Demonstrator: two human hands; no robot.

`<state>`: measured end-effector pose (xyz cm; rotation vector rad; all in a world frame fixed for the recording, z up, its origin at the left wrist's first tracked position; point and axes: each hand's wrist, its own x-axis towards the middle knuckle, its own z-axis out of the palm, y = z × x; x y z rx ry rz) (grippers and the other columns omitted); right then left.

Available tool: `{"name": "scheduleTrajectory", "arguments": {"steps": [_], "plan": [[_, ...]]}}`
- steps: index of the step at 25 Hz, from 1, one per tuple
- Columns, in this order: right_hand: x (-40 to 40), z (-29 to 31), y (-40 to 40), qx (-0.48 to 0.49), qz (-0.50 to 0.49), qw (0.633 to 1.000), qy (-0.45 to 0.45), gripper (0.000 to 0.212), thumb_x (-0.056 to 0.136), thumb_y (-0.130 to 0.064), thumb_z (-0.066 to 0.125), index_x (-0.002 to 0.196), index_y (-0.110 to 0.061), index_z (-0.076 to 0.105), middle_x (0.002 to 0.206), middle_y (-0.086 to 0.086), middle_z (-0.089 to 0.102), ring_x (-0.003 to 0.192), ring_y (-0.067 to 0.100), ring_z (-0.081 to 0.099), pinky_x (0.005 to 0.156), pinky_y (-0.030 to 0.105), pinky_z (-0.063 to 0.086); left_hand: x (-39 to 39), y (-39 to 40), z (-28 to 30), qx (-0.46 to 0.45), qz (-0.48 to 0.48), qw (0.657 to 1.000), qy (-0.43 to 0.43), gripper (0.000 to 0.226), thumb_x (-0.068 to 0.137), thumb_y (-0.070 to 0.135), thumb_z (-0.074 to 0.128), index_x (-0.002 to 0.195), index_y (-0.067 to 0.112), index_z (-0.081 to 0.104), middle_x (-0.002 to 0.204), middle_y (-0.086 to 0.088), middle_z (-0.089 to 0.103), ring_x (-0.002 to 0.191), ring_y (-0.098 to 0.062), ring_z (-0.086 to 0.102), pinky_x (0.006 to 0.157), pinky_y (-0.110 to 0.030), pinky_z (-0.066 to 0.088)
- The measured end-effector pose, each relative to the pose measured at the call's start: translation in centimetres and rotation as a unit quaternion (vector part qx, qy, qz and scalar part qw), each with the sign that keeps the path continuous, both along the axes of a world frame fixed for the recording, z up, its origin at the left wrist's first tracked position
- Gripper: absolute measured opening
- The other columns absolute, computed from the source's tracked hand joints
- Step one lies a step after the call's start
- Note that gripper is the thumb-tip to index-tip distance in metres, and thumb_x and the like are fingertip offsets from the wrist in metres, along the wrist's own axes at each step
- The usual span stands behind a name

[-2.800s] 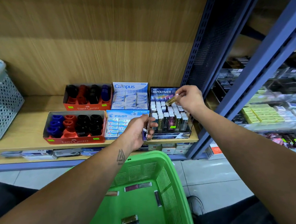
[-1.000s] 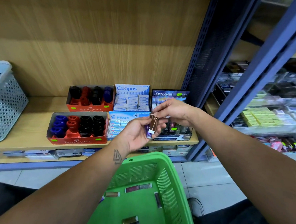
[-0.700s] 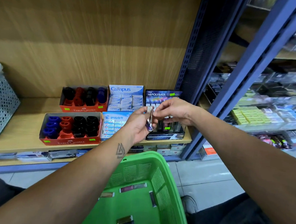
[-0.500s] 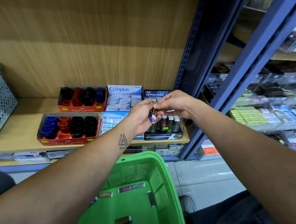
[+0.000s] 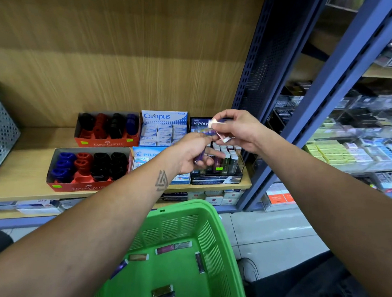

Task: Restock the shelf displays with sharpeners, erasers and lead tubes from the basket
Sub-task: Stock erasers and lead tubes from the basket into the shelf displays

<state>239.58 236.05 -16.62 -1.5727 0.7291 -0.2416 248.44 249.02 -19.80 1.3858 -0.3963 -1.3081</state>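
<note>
Since half a second ago the right hand point(image 5: 237, 131) has lifted a lead tube point(image 5: 217, 133) clear of the left hand point(image 5: 193, 154), pinching it at the fingertips. The left hand grips a purple tube point(image 5: 200, 154), just below and left. I'd turn it upright before lowering into the lead display point(image 5: 221, 166) directly beneath the pinch.
</note>
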Motion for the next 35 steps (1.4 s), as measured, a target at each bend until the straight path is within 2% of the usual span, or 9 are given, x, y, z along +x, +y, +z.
{"name": "scheduleTrajectory", "arguments": {"steps": [3, 7, 10, 14, 20, 22, 24, 27, 35], "plan": [[-1.0, 0.1, -0.1, -0.167, 0.135, 0.975, 0.059, 0.021, 0.08, -0.005, 0.081, 0.099, -0.005, 0.072, 0.07, 0.011, 0.07, 0.062, 0.017, 0.064, 0.05, 0.021, 0.049, 0.3, -0.1, -1.0, -0.013, 0.054, 0.998, -0.029, 0.035, 0.095, 0.042, 0.063, 0.102, 0.008, 0.061, 0.081, -0.016, 0.072, 0.037, -0.009, 0.033, 0.037, -0.013, 0.019], [-0.9, -0.7, -0.2, -0.275, 0.167, 0.945, 0.061, 0.031, 0.071, -0.016, 0.089, 0.097, -0.009, 0.075, 0.086, 0.024, 0.071, 0.071, 0.02, 0.06, 0.062, 0.029, 0.053, 0.1, -0.2, -2.2, -0.042, 0.138, 0.989, 0.013, 0.021, 0.093, 0.014, 0.068, 0.084, 0.005, 0.052, 0.06, -0.012, 0.063, 0.036, -0.008, 0.036, 0.033, -0.015, 0.022], [-1.2, -1.0, -0.4, -0.188, 0.124, 0.973, 0.041, 0.03, 0.079, -0.009, 0.082, 0.106, -0.002, 0.073, 0.096, 0.027, 0.072, 0.081, 0.025, 0.072, 0.081, 0.036, 0.061, 0.1, -0.3, -2.5, -0.043, 0.163, 0.985, 0.036, 0.008, 0.097, 0.007, 0.06, 0.091, 0.004, 0.056, 0.063, -0.016, 0.062, 0.039, -0.009, 0.04, 0.033, -0.017, 0.025], [-1.1, -0.8, -0.2, -0.204, 0.11, 0.971, 0.057, 0.026, 0.084, -0.009, 0.077, 0.103, 0.007, 0.07, 0.087, 0.026, 0.072, 0.063, 0.018, 0.071, 0.062, 0.022, 0.06, -0.2, -0.5, -2.7, -0.044, 0.168, 0.984, 0.048, 0.011, 0.1, 0.011, 0.056, 0.104, 0.0, 0.058, 0.073, -0.02, 0.062, 0.043, -0.01, 0.042, 0.035, -0.017, 0.029], [-1.6, 0.3, -1.0, -0.137, 0.068, 0.987, 0.043, 0.011, 0.087, 0.008, 0.067, 0.098, 0.006, 0.069, 0.083, 0.022, 0.073, 0.075, 0.024, 0.073, 0.073, 0.03, 0.062, 0.0, -1.1, -2.6, -0.026, 0.176, 0.978, 0.106, 0.017, 0.1, 0.007, 0.051, 0.112, -0.004, 0.057, 0.085, -0.026, 0.07, 0.041, -0.01, 0.041, 0.034, -0.017, 0.027], [-1.5, 1.3, -3.2, -0.277, 0.017, 0.955, 0.106, 0.011, 0.087, 0.005, 0.069, 0.085, -0.005, 0.071, 0.083, 0.019, 0.073, 0.074, 0.025, 0.072, 0.073, 0.035, 0.062, -0.2, -1.1, -2.5, 0.014, 0.163, 0.986, 0.044, 0.019, 0.101, 0.011, 0.048, 0.112, 0.002, 0.061, 0.095, -0.024, 0.073, 0.042, -0.01, 0.035, 0.034, -0.019, 0.024], [-1.4, 2.3, -5.5, -0.478, 0.006, 0.852, 0.212, 0.015, 0.085, 0.001, 0.067, 0.079, -0.013, 0.069, 0.086, 0.014, 0.071, 0.077, 0.028, 0.07, 0.075, 0.039, 0.06, 0.1, -0.8, -2.8, 0.027, 0.173, 0.984, 0.014, 0.022, 0.1, 0.01, 0.046, 0.112, 0.002, 0.064, 0.093, -0.018, 0.072, 0.042, -0.01, 0.033, 0.036, -0.02, 0.021], [-1.1, 1.0, -5.9, -0.552, 0.091, 0.761, 0.33, 0.011, 0.085, 0.002, 0.064, 0.083, -0.008, 0.07, 0.088, 0.013, 0.069, 0.08, 0.03, 0.068, 0.073, 0.04, 0.06, 0.4, -0.2, -3.6, 0.018, 0.178, 0.984, 0.023, 0.025, 0.099, 0.009, 0.045, 0.111, -0.001, 0.065, 0.084, -0.013, 0.069, 0.042, -0.01, 0.033, 0.035, -0.019, 0.02], [-0.9, -3.9, -6.7, -0.525, 0.076, 0.783, 0.325, 0.008, 0.089, -0.008, 0.07, 0.092, -0.015, 0.071, 0.105, 0.01, 0.067, 0.095, 0.028, 0.065, 0.075, 0.03, 0.05, 0.6, 0.7, -4.5, 0.021, 0.162, 0.986, 0.021, 0.022, 0.098, 0.006, 0.045, 0.106, -0.001, 0.064, 0.08, -0.013, 0.067, 0.042, -0.011, 0.032, 0.037, -0.018, 0.018]]}}
